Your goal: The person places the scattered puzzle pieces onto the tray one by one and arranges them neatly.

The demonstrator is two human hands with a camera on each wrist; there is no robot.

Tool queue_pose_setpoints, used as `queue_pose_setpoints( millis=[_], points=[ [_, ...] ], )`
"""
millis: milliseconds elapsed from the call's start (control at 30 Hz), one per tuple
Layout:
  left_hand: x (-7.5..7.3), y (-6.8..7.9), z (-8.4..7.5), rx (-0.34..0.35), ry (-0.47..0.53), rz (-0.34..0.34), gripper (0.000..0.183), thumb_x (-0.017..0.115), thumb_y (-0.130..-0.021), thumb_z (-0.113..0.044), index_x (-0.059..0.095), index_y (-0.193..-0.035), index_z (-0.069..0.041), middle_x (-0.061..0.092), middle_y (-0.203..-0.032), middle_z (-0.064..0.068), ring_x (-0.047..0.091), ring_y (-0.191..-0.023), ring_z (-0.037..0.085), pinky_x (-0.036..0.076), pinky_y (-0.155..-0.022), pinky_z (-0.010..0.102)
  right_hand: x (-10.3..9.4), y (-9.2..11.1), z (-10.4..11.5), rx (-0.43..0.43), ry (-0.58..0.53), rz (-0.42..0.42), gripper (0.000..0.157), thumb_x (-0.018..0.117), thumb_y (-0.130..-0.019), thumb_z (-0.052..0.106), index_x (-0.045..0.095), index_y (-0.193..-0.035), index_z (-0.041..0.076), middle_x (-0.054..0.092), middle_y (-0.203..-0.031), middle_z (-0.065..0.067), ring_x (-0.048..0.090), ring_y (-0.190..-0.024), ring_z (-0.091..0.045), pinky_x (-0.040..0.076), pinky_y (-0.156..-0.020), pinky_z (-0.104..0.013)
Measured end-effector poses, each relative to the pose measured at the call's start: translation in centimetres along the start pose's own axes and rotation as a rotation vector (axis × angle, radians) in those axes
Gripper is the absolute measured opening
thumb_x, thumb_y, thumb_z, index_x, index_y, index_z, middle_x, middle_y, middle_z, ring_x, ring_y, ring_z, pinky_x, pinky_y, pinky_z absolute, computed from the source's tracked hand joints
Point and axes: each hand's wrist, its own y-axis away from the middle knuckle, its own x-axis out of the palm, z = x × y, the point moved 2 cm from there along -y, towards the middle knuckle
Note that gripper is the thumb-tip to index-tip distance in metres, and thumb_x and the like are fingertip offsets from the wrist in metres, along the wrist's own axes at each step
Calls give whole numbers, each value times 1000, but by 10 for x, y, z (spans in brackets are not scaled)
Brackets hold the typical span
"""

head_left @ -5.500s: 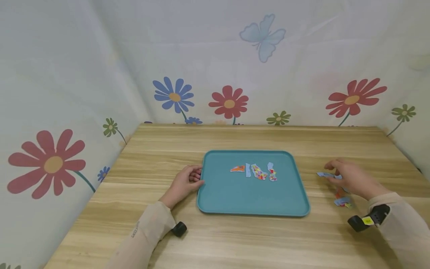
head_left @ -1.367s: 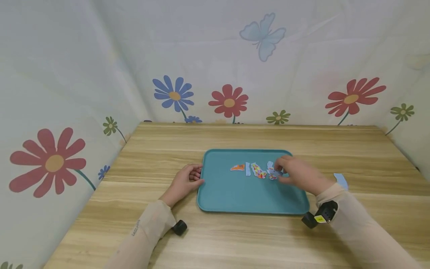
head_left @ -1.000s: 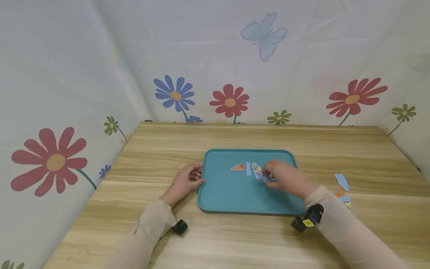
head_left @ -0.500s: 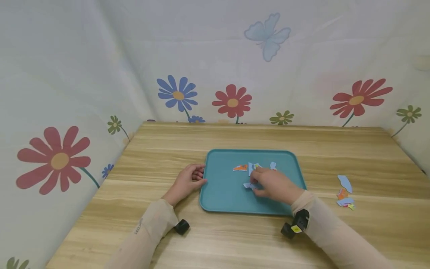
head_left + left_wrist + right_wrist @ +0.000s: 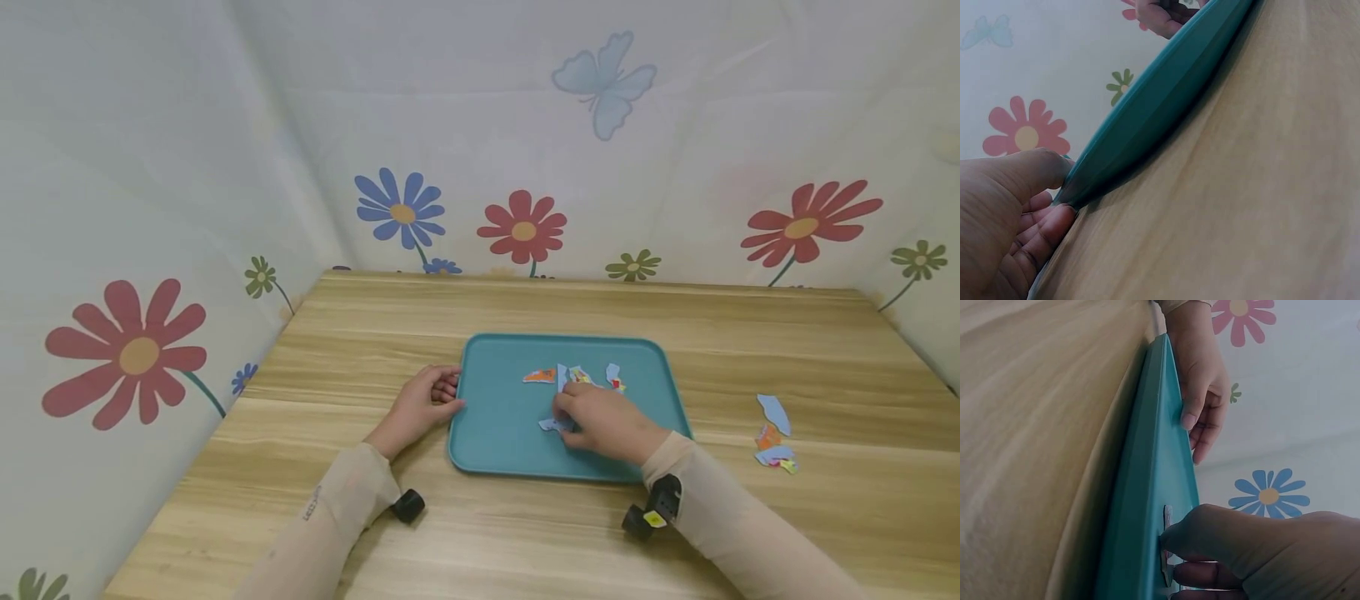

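Observation:
A turquoise tray [image 5: 487, 446] lies on the wooden table. At its left rim my left hand [image 5: 415, 408] holds the edge, thumb against the rim and fingers bent beside it, as the left wrist view shows. Over the tray's middle my right hand [image 5: 611, 423] pinches a light-blue puzzle piece [image 5: 551, 425] low on the tray; the right wrist view has the thumb on that piece [image 5: 1167, 519]. Behind the hand lie an orange piece [image 5: 539, 376], a narrow blue piece [image 5: 562, 375], a colourful piece [image 5: 580, 375] partly hidden by the fingers, and a blue-and-red piece [image 5: 613, 377].
Right of the tray, loose pieces lie on the table [image 5: 825, 358]: a curved light-blue one [image 5: 773, 414], an orange one [image 5: 768, 437] and a blue one with red and yellow [image 5: 777, 458]. A flower-printed curtain [image 5: 450, 108] stands behind and at the sides.
My right hand has picked the light-blue piece up from the table at the right, carried it left across the tray and lowered it near the middle. My left hand stays at the rim.

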Motion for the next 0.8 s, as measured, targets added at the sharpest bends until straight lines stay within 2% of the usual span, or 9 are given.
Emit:
queue_pose_setpoints(
  millis=[400, 800],
  points=[
    [-1, 1, 0, 24, -6, -9, 50, 71, -84, -1, 52, -129, 7, 59, -110, 19, 62, -91, 20, 56, -79, 24, -3, 2, -1, -17, -12, 2, 16, 74, -79, 18, 62, -87, 11, 55, -82, 3, 49, -72, -8, 49, -64, -25],
    [1, 0, 2, 20, -10, -13, 50, 71, -83, -2, 53, -129, 7, 59, -109, 19, 62, -91, 20, 57, -80, 25, -23, 9, -8, 74, -29, 35, 21, 74, -80, 19, 65, -97, 10, 62, -95, 0, 59, -81, -11, 56, -72, -31]
  ],
)
